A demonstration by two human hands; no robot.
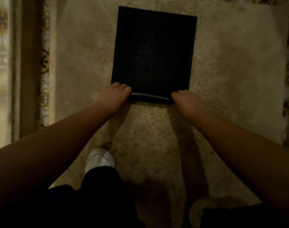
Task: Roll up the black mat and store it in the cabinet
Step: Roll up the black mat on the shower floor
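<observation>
From your head camera, the black mat (153, 51) lies flat on the beige rug (231, 71), stretching from the centre of the view up toward 12 o'clock. Its near edge is curled over into a thin first roll that catches a line of light between your hands.

Your left hand (113, 96) sits at the roll's 9 o'clock end, fingers curled down over the mat's near left corner and closed on the rolled edge. Your right hand (187, 102) sits at the 3 o'clock end, knuckles up, fingers closed on the near right corner of the same roll. So the mat's rolled edge runs straight between your two grips, and the flat remainder lies beyond your fingertips, away from you.

Down at 6 o'clock, your white shoe (100, 159) stands on the rug, just left of centre. At 9 o'clock a patterned border (45, 63) runs along the rug's edge.
</observation>
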